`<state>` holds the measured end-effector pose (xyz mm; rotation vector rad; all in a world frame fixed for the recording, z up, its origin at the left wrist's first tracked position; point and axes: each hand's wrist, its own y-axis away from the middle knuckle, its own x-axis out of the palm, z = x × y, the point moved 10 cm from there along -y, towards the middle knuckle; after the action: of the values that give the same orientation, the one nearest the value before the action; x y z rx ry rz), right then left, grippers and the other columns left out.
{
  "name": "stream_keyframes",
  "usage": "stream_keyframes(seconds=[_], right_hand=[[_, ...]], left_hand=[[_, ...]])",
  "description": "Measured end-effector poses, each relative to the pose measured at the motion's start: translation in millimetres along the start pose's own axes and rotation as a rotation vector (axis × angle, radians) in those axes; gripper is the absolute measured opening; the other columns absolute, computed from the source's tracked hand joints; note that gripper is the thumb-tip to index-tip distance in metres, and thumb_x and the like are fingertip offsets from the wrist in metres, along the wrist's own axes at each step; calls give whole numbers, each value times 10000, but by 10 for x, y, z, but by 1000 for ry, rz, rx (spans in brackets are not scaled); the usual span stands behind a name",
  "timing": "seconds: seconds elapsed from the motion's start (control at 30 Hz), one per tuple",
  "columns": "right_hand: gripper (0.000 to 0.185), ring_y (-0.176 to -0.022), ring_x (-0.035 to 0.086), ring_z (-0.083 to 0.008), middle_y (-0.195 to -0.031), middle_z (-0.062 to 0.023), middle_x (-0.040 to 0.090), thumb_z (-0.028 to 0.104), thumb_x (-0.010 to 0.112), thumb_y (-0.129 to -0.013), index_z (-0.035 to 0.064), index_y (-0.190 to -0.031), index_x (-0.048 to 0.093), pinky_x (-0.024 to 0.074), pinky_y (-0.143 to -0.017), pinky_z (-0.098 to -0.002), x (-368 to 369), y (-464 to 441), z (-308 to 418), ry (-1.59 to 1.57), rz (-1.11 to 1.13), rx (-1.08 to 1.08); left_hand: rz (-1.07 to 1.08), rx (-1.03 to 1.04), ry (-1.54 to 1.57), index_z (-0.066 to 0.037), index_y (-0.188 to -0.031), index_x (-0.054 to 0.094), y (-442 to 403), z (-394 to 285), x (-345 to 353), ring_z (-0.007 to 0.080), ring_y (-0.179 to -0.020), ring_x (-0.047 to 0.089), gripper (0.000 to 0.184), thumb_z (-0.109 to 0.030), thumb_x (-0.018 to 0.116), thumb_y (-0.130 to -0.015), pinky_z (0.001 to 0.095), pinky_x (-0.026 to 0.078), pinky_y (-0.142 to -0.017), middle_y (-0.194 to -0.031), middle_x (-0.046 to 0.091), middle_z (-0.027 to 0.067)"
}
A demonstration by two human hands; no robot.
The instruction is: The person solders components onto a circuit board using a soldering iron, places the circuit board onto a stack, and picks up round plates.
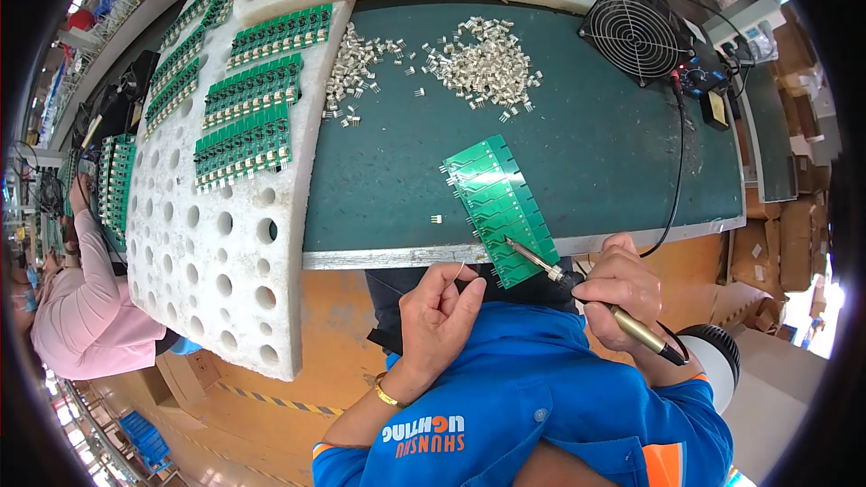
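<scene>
My right hand (618, 296) is wrapped round a soldering iron (637, 328). The iron's tip rests at the lower part of a green circuit board panel (502, 207), which lies at the table's near edge. Small white connectors with pins stick out along the panel's left side. My left hand (440, 314) pinches a thin solder wire (463, 269) between thumb and forefinger, left of the panel's lower end. One loose connector (437, 218) lies on the green mat left of the panel.
Loose connectors (487, 63) lie in piles on the green mat (388, 171). A white perforated foam board (244, 289) at left carries several populated panels (244, 146). A black fan (634, 32) stands back right, near a soldering station (704, 79). Another person in pink (95, 316) sits at far left.
</scene>
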<state>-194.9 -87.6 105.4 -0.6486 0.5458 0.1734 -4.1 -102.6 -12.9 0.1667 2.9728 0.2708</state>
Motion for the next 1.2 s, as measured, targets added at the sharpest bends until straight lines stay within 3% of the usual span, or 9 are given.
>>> stream_keyframes(seconds=[0.2, 0.63, 0.93, 1.0, 1.2], right_hand=[[146, -535, 497, -181, -646, -37, 567, 161, 647, -835, 41, -917, 634, 370, -610, -348, -22, 4, -26, -40, -30, 24], [177, -547, 451, -205, -697, -86, 569, 139, 633, -820, 10, -934, 591, 381, -603, -355, -101, 142, -174, -142, -119, 114], [165, -552, 462, -213, -691, -86, 567, 79, 633, -760, 18, -910, 601, 401, -622, -359, -98, 156, -183, -172, -116, 144], [163, -552, 468, -216, -686, -86, 569, 68, 634, -748, 19, -901, 603, 407, -627, -359, -96, 157, -181, -169, -113, 147], [169, -544, 491, -216, -669, -81, 580, 47, 639, -725, 28, -891, 609, 418, -625, -360, -64, 153, -183, -172, -92, 165]], left_hand=[[-54, 16, 183, -40, -970, 537, 47, 121, -119, 59, -579, 440, 93, -114, 484, -949, 234, 362, -533, -641, 483, 7], [-61, 10, 196, -25, -953, 575, 87, 48, -48, 38, -595, 435, 127, -136, 517, -978, 202, 361, -530, -665, 495, -17], [-90, 3, 158, -55, -1026, 463, 102, 10, -57, 40, -599, 393, 89, -139, 465, -997, 184, 329, -535, -703, 470, -9], [-113, 55, 119, -38, -1022, 501, 100, 23, -65, 43, -593, 452, 91, -118, 509, -980, 207, 377, -527, -660, 492, -14], [-76, 83, 106, -16, -944, 536, 85, -27, 18, 29, -592, 458, 77, -88, 564, -953, 192, 387, -526, -681, 535, -11]])
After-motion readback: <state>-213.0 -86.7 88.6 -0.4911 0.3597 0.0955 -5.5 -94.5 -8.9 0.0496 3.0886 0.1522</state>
